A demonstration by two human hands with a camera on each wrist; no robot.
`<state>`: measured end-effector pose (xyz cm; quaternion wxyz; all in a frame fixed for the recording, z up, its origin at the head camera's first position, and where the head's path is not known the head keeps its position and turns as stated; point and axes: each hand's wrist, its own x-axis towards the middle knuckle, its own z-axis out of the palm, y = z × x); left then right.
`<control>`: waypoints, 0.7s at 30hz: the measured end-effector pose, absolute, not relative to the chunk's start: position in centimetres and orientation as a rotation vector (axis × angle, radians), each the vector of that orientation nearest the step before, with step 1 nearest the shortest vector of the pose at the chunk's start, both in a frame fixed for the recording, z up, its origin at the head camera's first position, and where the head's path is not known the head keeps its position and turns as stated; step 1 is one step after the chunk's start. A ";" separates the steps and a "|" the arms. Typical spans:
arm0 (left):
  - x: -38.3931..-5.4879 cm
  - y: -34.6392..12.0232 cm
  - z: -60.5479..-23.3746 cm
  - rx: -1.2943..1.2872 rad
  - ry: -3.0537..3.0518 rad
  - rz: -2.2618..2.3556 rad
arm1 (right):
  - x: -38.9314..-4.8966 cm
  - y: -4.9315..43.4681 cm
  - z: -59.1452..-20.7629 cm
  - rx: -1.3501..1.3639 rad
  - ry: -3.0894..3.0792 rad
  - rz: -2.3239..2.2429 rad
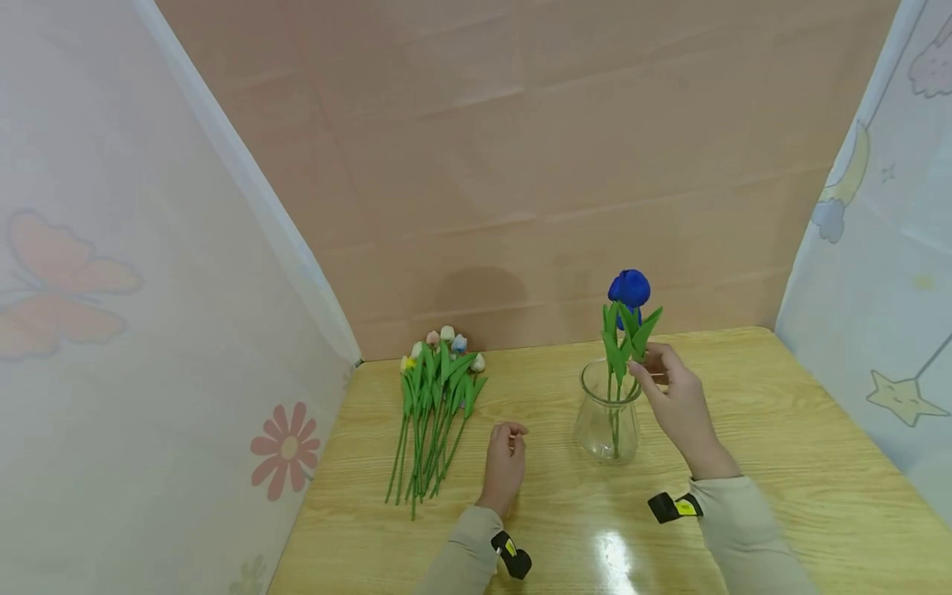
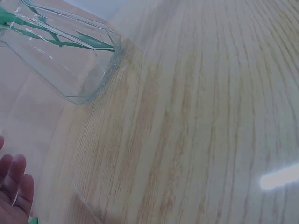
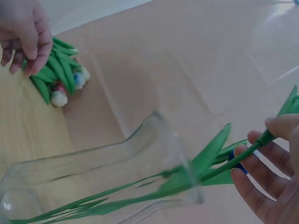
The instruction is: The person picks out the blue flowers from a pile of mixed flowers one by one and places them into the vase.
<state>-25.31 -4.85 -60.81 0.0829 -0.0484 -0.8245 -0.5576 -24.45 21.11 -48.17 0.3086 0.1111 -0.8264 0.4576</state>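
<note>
A clear glass vase (image 1: 591, 434) stands upright on the table, with green-leaved blue tulips (image 1: 630, 289) in it. At its right side, my right hand (image 1: 680, 409) pinches one tulip's green stem (image 3: 250, 150) between thumb and fingers, above the rim. Stems reach down inside the glass to its bottom. My left hand (image 1: 506, 464) hovers left of the vase, fingers loosely bent, holding nothing. To its left lies a bunch of tulips (image 1: 439, 405) with white, pink, yellow and light blue heads. The left wrist view catches part of the left hand (image 2: 14, 189) below the vase.
The wooden table (image 1: 550, 529) carries both the vase and the bunch. A plain pinkish-brown backdrop (image 1: 558, 165) rises behind it. Patterned cloth walls (image 1: 149, 413) flank the table on both sides.
</note>
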 end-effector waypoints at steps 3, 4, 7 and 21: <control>-25.2 -4.8 -60.8 -0.149 -2.472 -1.666 | -25.0 21.1 -48.8 0.272 -2.245 1.194; -25.1 -4.8 -60.8 -0.151 -2.474 -1.666 | -25.1 21.1 -48.9 0.262 -2.261 1.188; -25.1 -4.8 -60.9 -0.155 -2.475 -1.667 | -25.5 21.1 -49.2 0.239 -2.307 1.149; -25.4 -4.9 -61.9 -0.188 -2.476 -1.628 | -25.6 22.9 -50.9 0.175 -2.543 1.102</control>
